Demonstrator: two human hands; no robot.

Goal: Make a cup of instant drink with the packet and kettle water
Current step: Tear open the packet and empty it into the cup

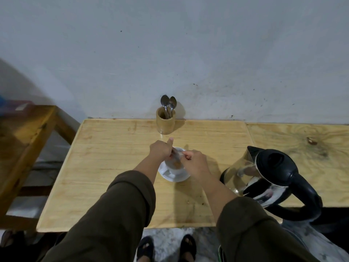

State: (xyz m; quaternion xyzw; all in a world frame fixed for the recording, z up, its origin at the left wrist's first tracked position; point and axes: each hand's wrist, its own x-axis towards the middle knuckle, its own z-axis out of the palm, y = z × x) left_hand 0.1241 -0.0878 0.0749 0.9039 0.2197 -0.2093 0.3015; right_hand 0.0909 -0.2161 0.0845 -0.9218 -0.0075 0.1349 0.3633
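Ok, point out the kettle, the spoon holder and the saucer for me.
kettle (272, 167): head view, on its black lid.
spoon holder (166, 123): head view, on its wooden front wall.
saucer (164, 172): head view, on its bare left rim.

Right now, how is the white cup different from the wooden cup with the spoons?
The white cup sits on a saucer in the middle of the table, under both hands; the wooden cup stands bare on the table by the wall, untouched. The white cup has brown powder inside; the wooden cup holds spoons. The white cup is wide and low; the wooden one is taller. Both stand upright.
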